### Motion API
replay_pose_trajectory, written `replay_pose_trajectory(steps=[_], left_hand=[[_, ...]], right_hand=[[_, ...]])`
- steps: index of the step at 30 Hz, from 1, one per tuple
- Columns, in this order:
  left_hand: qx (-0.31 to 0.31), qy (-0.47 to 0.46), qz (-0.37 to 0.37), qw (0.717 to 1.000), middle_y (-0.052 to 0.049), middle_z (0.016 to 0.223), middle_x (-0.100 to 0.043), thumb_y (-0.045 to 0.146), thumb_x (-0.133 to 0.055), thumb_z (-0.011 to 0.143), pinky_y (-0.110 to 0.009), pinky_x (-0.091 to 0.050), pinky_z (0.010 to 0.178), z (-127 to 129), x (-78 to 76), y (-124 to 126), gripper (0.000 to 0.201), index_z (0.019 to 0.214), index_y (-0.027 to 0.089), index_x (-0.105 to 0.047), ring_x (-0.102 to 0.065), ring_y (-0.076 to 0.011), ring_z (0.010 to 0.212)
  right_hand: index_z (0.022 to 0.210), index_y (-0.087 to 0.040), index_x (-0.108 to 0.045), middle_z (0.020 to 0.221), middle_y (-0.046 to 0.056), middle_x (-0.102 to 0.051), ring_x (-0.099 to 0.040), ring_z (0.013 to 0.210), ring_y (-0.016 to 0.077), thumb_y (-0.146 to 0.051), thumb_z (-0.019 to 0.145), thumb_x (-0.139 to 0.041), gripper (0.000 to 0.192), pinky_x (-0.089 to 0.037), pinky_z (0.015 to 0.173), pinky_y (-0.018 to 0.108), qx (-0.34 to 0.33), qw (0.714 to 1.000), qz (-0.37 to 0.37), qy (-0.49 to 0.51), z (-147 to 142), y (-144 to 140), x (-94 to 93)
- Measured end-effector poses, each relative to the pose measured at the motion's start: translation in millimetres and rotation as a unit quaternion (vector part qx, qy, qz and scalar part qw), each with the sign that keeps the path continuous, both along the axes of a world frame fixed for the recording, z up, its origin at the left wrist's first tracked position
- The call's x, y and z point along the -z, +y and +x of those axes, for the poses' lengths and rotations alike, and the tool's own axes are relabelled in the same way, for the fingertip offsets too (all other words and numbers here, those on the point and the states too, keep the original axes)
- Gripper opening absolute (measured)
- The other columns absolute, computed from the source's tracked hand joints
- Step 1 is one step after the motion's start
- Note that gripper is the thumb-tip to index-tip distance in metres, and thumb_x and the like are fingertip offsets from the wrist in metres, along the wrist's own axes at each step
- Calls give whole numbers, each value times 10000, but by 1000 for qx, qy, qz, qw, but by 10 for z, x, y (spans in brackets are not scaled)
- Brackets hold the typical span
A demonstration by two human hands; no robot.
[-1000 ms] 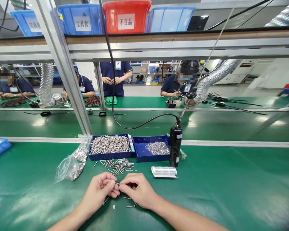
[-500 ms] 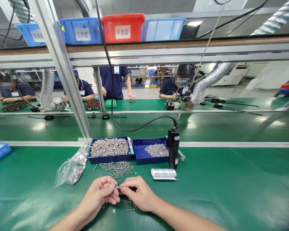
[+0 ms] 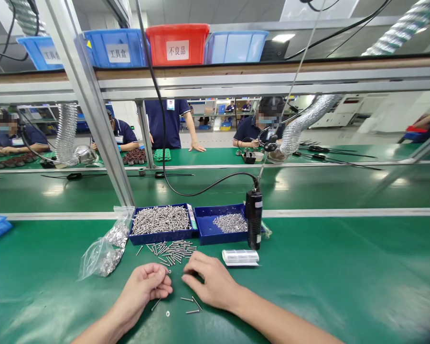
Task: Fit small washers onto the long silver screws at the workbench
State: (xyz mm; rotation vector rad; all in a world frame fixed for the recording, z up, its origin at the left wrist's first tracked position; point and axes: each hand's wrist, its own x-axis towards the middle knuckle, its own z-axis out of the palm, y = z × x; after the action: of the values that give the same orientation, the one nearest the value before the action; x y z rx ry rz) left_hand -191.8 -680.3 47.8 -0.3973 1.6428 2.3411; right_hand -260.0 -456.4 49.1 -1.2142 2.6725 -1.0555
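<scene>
My left hand is closed, thumb and forefinger pinched together, with a small metal washer at their tips. My right hand hovers beside it at the near edge of a loose pile of screws; its thumb and forefinger are apart and I see nothing between them. Between and below the hands lie a few single screws and a flat washer. Behind the pile stands a blue tray full of screws, and beside it a blue tray with small washers or nuts.
A black electric screwdriver hangs on its cable at the second tray. In front of it lies a roll of labels. Plastic bags of small metal parts rest at the left. Co-workers sit and stand across the green bench.
The hands have drawn apart. My right hand has opened and moved forward to the screw pile, and the piece held between both hands no longer shows. A washer now shows at my left fingertips.
</scene>
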Motion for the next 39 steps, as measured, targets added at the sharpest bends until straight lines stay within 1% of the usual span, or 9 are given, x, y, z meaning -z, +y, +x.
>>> replay_pose_trajectory(steps=[4,8,10,13,18,30,32,36,39], left_hand=[[-6,-13,-11,1000,-93,787,-734,418,-869,725,-223,-563,643,-2,-12,17,380,845,101,-697,-699,-152,675],[5,0,-29,1000,-105,788,-743,449,-845,741,-235,-559,636,-1,1,42,400,871,97,-707,-698,-156,669],[13,7,-44,999,-105,774,-742,478,-832,745,-235,-552,626,3,20,56,413,848,100,-702,-692,-153,651],[23,22,-76,997,-106,751,-737,534,-818,735,-239,-543,611,3,53,74,457,803,102,-686,-691,-159,633],[27,60,-129,989,-102,715,-721,628,-760,747,-252,-535,573,5,95,102,529,787,108,-670,-676,-165,596],[31,116,-209,970,-64,682,-663,597,-656,852,-219,-447,445,39,69,176,468,862,132,-700,-609,-162,562],[36,151,-262,952,-62,695,-671,552,-618,899,-231,-437,465,61,67,160,420,941,152,-739,-590,-156,542],[45,262,-389,882,-88,786,-740,407,-599,947,-285,-496,696,101,53,105,271,1027,244,-800,-652,-207,682],[58,290,-397,869,-102,867,-765,380,-612,940,-300,-490,758,110,61,89,259,1097,278,-790,-667,-236,759]], right_hand=[[886,-226,-672,983,15,-596,-616,815,187,-324,795,-744,151,-434,718,298,-46,993,91,-50,181,-24,-126],[894,-203,-603,1025,46,-566,-606,804,197,-218,867,-611,32,-407,680,315,-42,988,146,-24,330,-79,-95],[913,-202,-568,1001,44,-576,-593,798,191,-206,902,-555,18,-403,683,313,-39,994,103,-25,342,-107,-42],[927,-210,-535,858,8,-598,-572,759,163,-259,984,-476,95,-415,690,288,-9,994,-43,-104,287,-159,59],[1086,-206,-524,826,-3,-613,-569,661,126,-328,961,-549,177,-448,603,235,10,933,-213,-289,208,-249,210],[1106,-213,-483,718,-39,-641,-537,611,111,-259,903,-607,242,-408,567,210,0,936,-215,-279,234,-259,177],[1110,-216,-477,717,-38,-653,-549,613,114,-259,912,-597,236,-418,572,211,2,935,-221,-277,234,-261,211],[1126,-218,-462,749,-25,-688,-557,541,103,-303,935,-581,240,-425,528,208,-2,922,-235,-307,242,-254,272],[1140,-215,-474,777,-19,-697,-566,507,93,-339,928,-608,280,-426,507,203,-19,906,-255,-338,237,-248,284]])
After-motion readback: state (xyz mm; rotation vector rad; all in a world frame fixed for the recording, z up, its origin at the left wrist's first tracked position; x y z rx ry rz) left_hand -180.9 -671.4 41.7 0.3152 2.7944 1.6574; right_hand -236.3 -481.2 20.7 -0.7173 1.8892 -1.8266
